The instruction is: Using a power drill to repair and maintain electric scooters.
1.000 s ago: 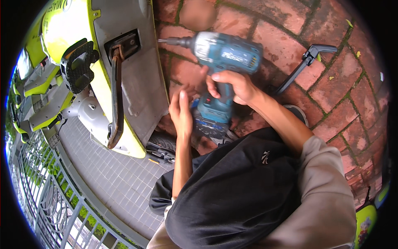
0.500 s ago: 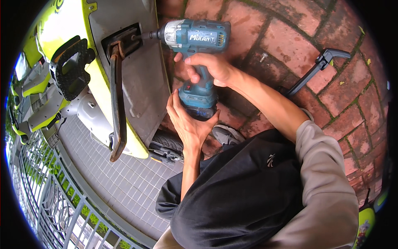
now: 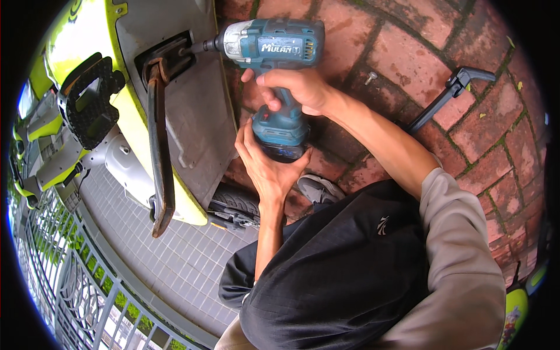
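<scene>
A teal cordless impact driver is held level, its nose pointing left. My right hand wraps its handle, with the fingers near the trigger. Under the tool, my left hand cups the black battery between thumb and fingers. The driver's bit reaches into a dark recess in the grey underside of a yellow-green scooter. Its tip is at a metal bracket there; exact seating cannot be made out. From that bracket hangs a worn, rusty kickstand bar.
A small bolt lies on the red brick paving. Farther right rests a black kickstand-like part. The scooter's black tyre is near my left forearm. More scooters and a metal railing stand at the left.
The driver and scooter appear slightly higher and farther left in view. The rusty bar's lower end sits a little lower. Both hands keep their hold on the driver.
</scene>
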Tool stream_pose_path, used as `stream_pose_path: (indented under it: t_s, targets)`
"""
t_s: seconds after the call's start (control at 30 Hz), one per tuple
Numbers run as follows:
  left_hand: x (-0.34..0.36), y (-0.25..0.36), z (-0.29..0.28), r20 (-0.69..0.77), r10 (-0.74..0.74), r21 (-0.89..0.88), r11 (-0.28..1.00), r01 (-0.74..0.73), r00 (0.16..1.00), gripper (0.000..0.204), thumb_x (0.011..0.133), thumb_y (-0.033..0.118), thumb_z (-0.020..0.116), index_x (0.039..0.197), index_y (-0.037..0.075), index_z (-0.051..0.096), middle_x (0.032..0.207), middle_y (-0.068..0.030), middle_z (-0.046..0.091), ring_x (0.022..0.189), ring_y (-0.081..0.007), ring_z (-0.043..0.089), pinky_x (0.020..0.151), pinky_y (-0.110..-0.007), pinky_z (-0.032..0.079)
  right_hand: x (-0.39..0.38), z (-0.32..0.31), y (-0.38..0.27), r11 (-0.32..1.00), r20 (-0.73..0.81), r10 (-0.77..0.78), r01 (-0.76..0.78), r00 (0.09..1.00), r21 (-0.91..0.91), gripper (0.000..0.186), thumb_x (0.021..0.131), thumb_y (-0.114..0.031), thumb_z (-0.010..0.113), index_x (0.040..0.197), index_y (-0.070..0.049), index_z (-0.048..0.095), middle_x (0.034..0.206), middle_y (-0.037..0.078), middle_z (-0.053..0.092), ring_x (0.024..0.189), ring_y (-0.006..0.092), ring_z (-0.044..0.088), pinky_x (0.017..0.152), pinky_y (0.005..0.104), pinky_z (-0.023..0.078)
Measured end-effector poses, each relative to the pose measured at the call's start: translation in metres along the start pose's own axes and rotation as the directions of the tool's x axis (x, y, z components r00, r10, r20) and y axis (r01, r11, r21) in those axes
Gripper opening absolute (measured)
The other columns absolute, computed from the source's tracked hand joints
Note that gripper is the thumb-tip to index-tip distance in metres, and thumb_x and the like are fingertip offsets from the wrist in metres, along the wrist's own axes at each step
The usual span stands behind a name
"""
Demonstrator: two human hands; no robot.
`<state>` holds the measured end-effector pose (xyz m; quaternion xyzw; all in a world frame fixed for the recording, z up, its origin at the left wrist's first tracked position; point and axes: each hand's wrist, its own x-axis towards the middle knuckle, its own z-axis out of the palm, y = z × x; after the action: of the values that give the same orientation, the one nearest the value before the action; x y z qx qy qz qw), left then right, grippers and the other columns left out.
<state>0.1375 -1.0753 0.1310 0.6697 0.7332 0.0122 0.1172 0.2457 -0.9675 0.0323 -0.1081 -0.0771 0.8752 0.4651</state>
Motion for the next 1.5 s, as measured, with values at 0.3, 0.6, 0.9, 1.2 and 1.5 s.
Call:
stream_pose_path:
  t_s: [0.3, 0.6, 0.9, 1.2, 1.5]
  targets:
    - [-0.006, 0.024, -0.087, 0.114, -0.109, 0.161, 0.983, 0.09, 0.987, 0.112, 0.046, 0.03, 0.091, 0.14, 0.0, 0.037, 0.132, -0.0217, 0.045, 0.123, -0.0391, 0.047, 0.102, -0.047, 0.042, -0.012, 0.04, 0.008, 0.918, -0.028, 0.155, -0.133, 0.988, 0.373, 0.026, 0.09, -0.018, 0.06, 0.11, -0.002, 0.057, 0.071, 0.001, 0.05, 0.061, 0.0109, 0.047, 0.058, 0.0272, 0.043]
    - [0.004, 0.055, -0.127, 0.123, -0.123, 0.166, 0.981, 0.101, 0.985, 0.1, 0.044, 0.029, 0.087, 0.133, 0.001, 0.049, 0.128, -0.0206, 0.05, 0.119, -0.0371, 0.052, 0.1, -0.047, 0.044, -0.012, 0.062, -0.004, 0.788, -0.096, 0.276, -0.168, 0.956, 0.592, 0.019, 0.089, -0.022, 0.062, 0.098, -0.006, 0.056, 0.068, 0.0, 0.049, 0.059, 0.011, 0.046, 0.058, 0.0292, 0.042]
    - [-0.009, 0.034, -0.116, 0.099, -0.018, 0.145, 0.989, 0.004, 0.995, 0.105, 0.042, 0.029, 0.087, 0.136, 0.002, 0.048, 0.129, -0.0213, 0.05, 0.117, -0.0389, 0.054, 0.097, -0.048, 0.046, -0.016, 0.06, -0.001, 0.825, -0.133, 0.257, -0.146, 0.957, 0.546, 0.017, 0.089, -0.021, 0.063, 0.092, -0.007, 0.054, 0.066, 0.0, 0.051, 0.057, 0.0117, 0.047, 0.055, 0.0299, 0.043]
    - [-0.018, 0.047, -0.094, 0.042, -0.109, 0.078, 0.991, 0.106, 0.993, 0.104, 0.045, 0.029, 0.088, 0.137, 0.005, 0.046, 0.131, -0.019, 0.048, 0.119, -0.0371, 0.052, 0.099, -0.048, 0.045, -0.022, 0.048, -0.014, 0.87, -0.109, 0.268, -0.193, 0.957, 0.453, 0.019, 0.089, -0.02, 0.063, 0.098, -0.004, 0.057, 0.067, 0.0, 0.05, 0.057, 0.0107, 0.047, 0.055, 0.0287, 0.042]
    - [-0.025, 0.06, -0.078, -0.03, -0.102, 0.141, 0.984, 0.105, 0.994, 0.103, 0.044, 0.026, 0.089, 0.136, 0.005, 0.045, 0.13, -0.0178, 0.048, 0.119, -0.037, 0.051, 0.099, -0.048, 0.043, -0.03, 0.034, -0.014, 0.854, -0.055, 0.266, -0.209, 0.962, 0.477, 0.019, 0.089, -0.021, 0.063, 0.099, -0.005, 0.058, 0.068, -0.001, 0.049, 0.057, 0.0093, 0.046, 0.056, 0.0267, 0.041]
